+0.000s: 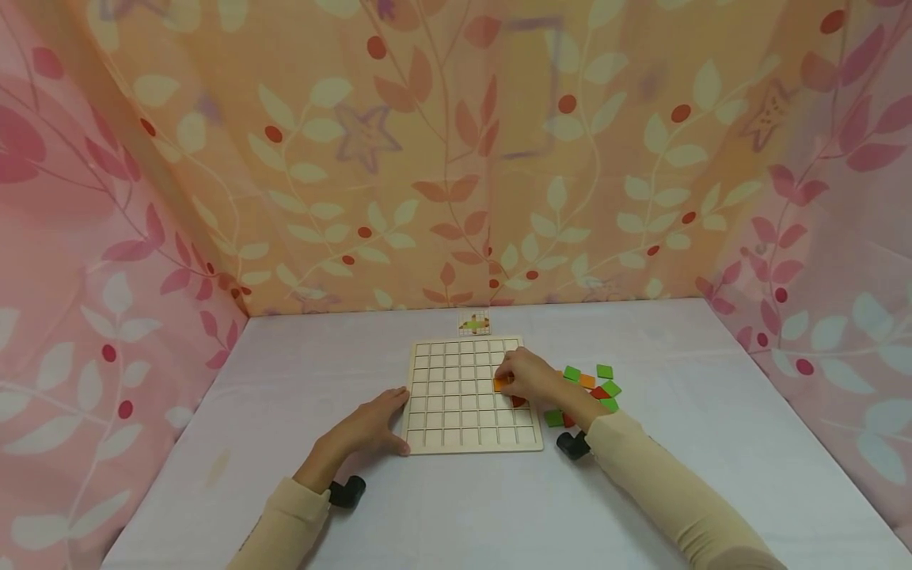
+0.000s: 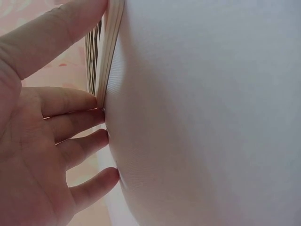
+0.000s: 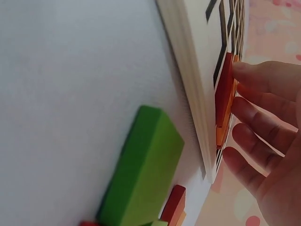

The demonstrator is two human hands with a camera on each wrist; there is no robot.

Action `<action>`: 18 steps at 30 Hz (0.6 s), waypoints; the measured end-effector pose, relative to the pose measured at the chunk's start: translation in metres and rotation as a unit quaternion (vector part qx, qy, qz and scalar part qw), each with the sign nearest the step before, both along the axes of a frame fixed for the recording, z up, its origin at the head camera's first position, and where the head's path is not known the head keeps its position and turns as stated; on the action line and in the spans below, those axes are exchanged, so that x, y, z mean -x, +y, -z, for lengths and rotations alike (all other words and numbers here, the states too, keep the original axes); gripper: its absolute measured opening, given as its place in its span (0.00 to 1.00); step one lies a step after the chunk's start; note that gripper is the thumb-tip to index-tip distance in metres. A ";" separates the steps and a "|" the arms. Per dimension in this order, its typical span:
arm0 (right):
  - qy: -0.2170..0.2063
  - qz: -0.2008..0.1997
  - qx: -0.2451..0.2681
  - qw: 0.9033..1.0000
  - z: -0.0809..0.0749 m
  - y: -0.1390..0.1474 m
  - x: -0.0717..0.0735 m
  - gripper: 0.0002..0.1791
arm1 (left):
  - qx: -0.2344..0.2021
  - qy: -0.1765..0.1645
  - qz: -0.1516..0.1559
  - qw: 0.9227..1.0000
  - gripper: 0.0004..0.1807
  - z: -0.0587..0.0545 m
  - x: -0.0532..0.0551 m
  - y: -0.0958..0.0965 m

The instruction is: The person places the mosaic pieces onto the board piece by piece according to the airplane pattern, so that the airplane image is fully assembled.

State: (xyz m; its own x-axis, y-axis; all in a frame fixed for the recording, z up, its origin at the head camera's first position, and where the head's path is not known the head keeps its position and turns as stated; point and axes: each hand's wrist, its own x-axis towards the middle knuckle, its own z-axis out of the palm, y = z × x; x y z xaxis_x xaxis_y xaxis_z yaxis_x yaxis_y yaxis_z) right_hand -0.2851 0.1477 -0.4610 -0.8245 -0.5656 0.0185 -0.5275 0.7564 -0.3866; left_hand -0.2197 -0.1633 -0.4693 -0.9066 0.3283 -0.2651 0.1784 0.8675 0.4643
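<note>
Right sleeve (image 1: 684, 495): cream, slanting in from the near right of the table (image 1: 456, 518).
Left sleeve (image 1: 283, 518): cream too, coming in from the near left.
Black units (image 1: 347, 492): one worn at each wrist.
Board (image 1: 475, 451): pale wood with a squared grid, lying flat on the table between the hands, its near edge toward the person.
Left hand (image 1: 369, 423): fingers straight and spread; thumb and index touch the board's left edge, the thumb close to its near left corner.
Right hand (image 1: 530, 376): well apart from the left, over the board's right edge, thumb and fingertips pinching the orange tile.
Orange tile (image 1: 501, 385): down on the grid, toward the right edge, partly covered by the fingers.
Red tile (image 1: 518, 401): on the grid just beside it, nearer the right edge, partly hidden by the hand.
Loose tiles (image 1: 605, 371): green, red and orange, scattered on the table off the board's right edge, some touching; one green tile (image 3: 141, 169) lies near the board's near right corner.
Card (image 1: 473, 323): small, with a coloured pattern, just beyond the board's far edge.
Curtain (image 1: 456, 158): leaf-printed, behind the table's far edge.
</note>
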 end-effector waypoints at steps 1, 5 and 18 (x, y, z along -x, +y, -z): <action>-0.004 0.001 0.003 1.000 -0.001 0.000 0.000 0.11 | 0.000 0.001 0.000 1.000 0.55 0.000 0.000 0.000; -0.015 0.016 0.015 1.000 -0.005 0.002 -0.001 0.13 | -0.001 0.002 0.001 1.000 0.55 0.000 0.000 0.000; -0.052 0.078 0.073 0.993 -0.012 0.040 0.000 0.14 | -0.009 0.002 0.000 1.000 0.54 -0.001 -0.001 -0.001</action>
